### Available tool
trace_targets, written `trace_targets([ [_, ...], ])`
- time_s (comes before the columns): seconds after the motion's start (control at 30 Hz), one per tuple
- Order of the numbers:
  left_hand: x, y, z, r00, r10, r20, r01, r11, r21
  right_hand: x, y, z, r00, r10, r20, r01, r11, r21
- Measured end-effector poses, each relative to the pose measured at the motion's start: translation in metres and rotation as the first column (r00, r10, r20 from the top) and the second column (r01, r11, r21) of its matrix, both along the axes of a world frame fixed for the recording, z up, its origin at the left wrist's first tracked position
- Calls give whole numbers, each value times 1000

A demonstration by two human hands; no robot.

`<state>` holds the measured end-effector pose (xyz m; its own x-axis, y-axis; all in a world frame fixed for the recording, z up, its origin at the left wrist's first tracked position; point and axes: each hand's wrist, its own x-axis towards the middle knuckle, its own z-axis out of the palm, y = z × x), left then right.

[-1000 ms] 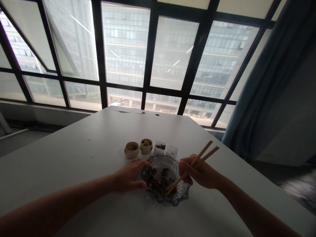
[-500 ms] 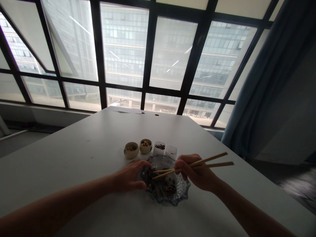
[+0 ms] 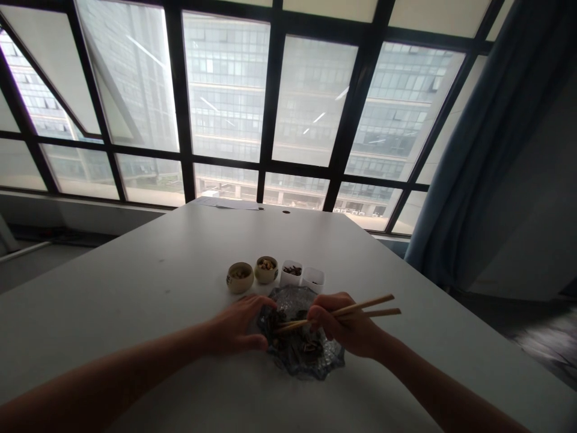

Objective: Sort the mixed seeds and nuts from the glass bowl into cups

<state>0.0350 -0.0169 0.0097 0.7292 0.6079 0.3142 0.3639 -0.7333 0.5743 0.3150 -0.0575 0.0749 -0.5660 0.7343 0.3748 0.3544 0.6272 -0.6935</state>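
My right hand point(image 3: 346, 325) is closed around a pair of wooden chopsticks point(image 3: 367, 305). Their thin tips reach into a clear glass bowl point(image 3: 334, 359) with a scalloped rim, among small dark pieces point(image 3: 310, 347) that I cannot identify. Whether the tips grip a piece is too dark to tell. Against the bowl's left rim rests my left hand point(image 3: 237, 326), its thumb and fingers spread apart. Just beyond the bowl stand two white square cups; one point(image 3: 292, 273) contains dark slivers, the other point(image 3: 314, 278) shows a few dark bits low inside.
Two beige round pots stand left of the white cups: one point(image 3: 240, 278) with contents in shadow, one point(image 3: 266, 269) with yellowish-brown pieces. Papers point(image 3: 229, 204) lie at the far end of the white table point(image 3: 180, 258). A blue curtain point(image 3: 455, 198) hangs at the right.
My right hand has moved left and slightly down, bringing the chopsticks further left and lower in the bowl, their tips now closer together. My left hand stays at the rim.
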Motion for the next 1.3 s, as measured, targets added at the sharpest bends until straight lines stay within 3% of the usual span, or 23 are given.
trace_targets([
  [0.2,-1,1,-2,1000,-2,-2,2,1000,13,0,2,-9,1000,9,14,-8,999,-53],
  [0.43,-1,2,-3,1000,-9,1,9,1000,16,7,4,0,1000,30,-1,-30,989,-143],
  [0.67,-1,2,-3,1000,1,-17,-1,1000,7,20,6,16,977,-158,-146,123,966,-226],
  [0.97,-2,2,-4,999,11,-32,-11,1000,-2,35,-2,45,975,-109,196,158,954,-256],
  [1.2,-2,2,-2,1000,7,-19,-7,1000,-19,12,-4,25,995,-58,83,79,958,-276],
  [1.3,-1,1,1,1000,10,-25,-10,1000,-21,3,-4,16,998,-58,36,64,983,-172],
])
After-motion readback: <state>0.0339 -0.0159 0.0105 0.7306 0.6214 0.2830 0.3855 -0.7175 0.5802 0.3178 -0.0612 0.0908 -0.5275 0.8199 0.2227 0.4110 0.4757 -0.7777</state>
